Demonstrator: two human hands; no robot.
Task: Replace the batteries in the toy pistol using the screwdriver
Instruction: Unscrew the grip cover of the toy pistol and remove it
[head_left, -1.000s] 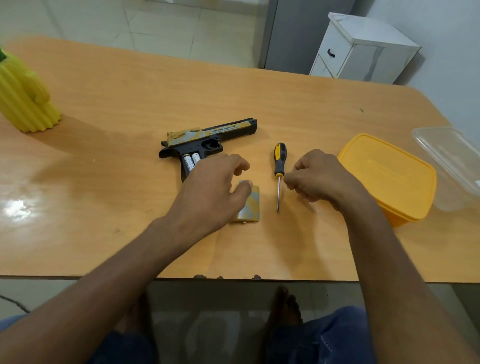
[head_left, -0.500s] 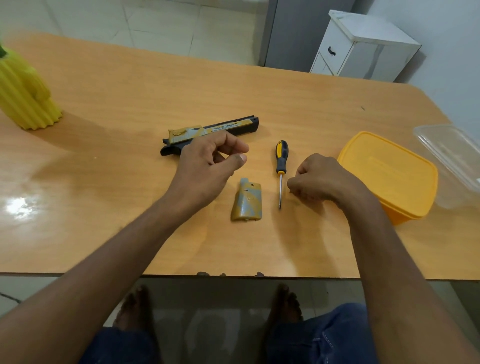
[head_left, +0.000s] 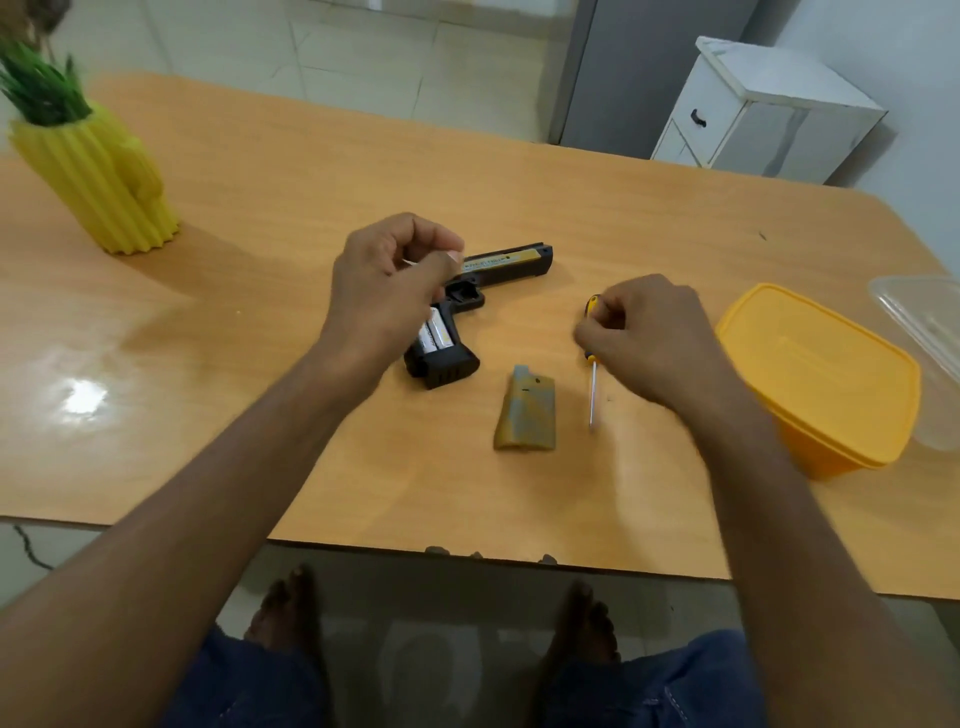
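Head view gives me the table (head_left: 260, 208) first, with the pistol (head_left: 498, 267) lying flat near its middle, barrel pointing right and grip toward me, the compartment open and two batteries (head_left: 435, 335) seated side by side in it. My left hand (head_left: 387, 291) hovers just above the grip with fingers curled and thumb meeting the fingertips; something pale shows in the pinch, but I cannot tell what it is. My right hand (head_left: 641, 338) is curled around the handle of the screwdriver (head_left: 592, 387), whose shaft lies on the table pointing toward me. The cover (head_left: 525, 408) rests loose between pistol and screwdriver, apart from both. As I judge it, the step is getting the cells out: I would steady the grip, lift each battery from one end rather than drag it, and note polarity before swapping. I would keep the screwdriver away from the contacts, and watch where the screw sits, since I cannot see it.
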